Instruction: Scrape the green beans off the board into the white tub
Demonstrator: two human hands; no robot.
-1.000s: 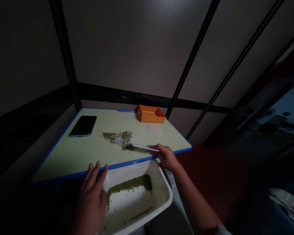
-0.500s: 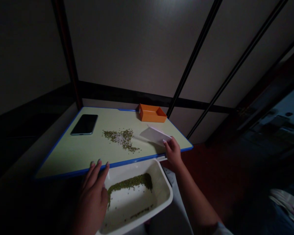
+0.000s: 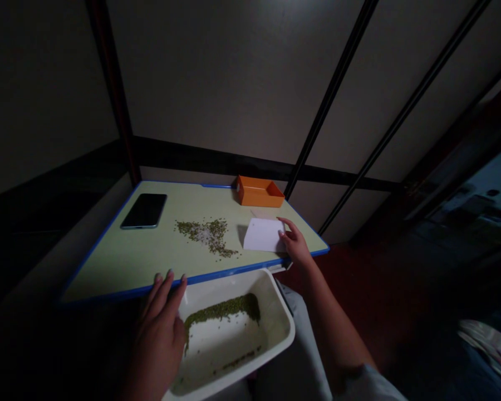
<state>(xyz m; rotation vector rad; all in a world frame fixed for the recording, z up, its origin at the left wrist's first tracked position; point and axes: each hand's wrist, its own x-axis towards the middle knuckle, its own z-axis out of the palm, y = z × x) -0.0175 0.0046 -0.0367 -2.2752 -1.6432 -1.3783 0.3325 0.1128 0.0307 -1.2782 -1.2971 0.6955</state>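
Observation:
My right hand (image 3: 295,240) pinches a white card (image 3: 264,235) by its right side, just above the table on the right. To the left of the card lies a loose, scattered heap of small green grains (image 3: 217,231) with a whitish patch in it. My left hand (image 3: 162,323) rests against the left side of a white plastic basin (image 3: 278,301), its fingers stretched out to the table's front edge. Inside the basin, more green grains (image 3: 229,308) are banked along the far side, and a few darker bits lie near the front.
The pale yellow table (image 3: 121,262) has a blue rim. A black-screened phone (image 3: 145,211) lies at its left, and an orange open box (image 3: 256,192) stands at the back right. Behind rises a panelled wall (image 3: 217,83) with dark strips. The basin sits over my lap.
My right hand has turned the white card, so its broad face now shows towards me. The grains, the basin and my left hand look the same.

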